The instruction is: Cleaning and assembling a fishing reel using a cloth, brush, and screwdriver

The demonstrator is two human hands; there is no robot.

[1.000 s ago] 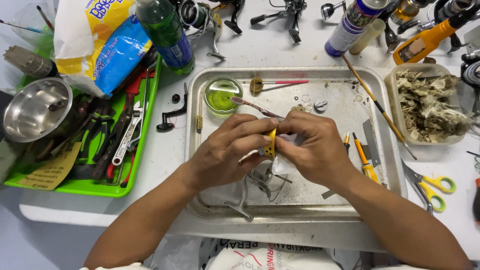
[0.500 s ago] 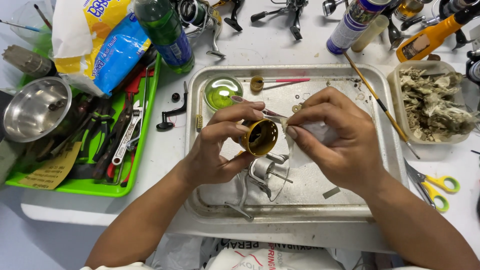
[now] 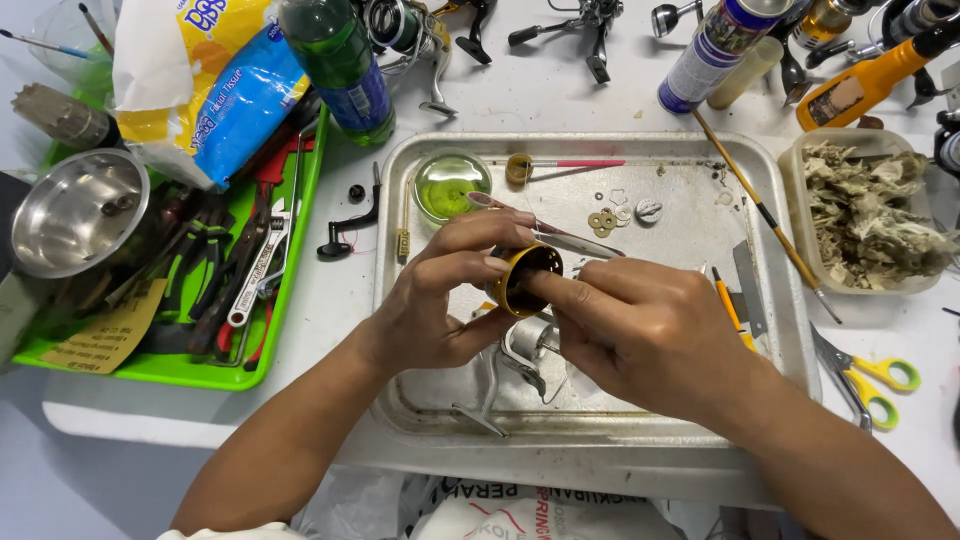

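A shiny steel bowl [image 3: 75,210] sits on the green plastic tray [image 3: 190,368] at left; yellow-handled scissors [image 3: 868,376] lie near right, a clear tub of shredded fibre [image 3: 868,212] beyond them.

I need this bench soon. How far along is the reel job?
Done: the reel is apart; washers lie loose in the metal tray. In hand: the left hand holds the gold spool while the right hand works a finger inside it. Left: the reel body lies unassembled in the tray.

Gold perforated spool [image 3: 524,279] — tilted, above tray
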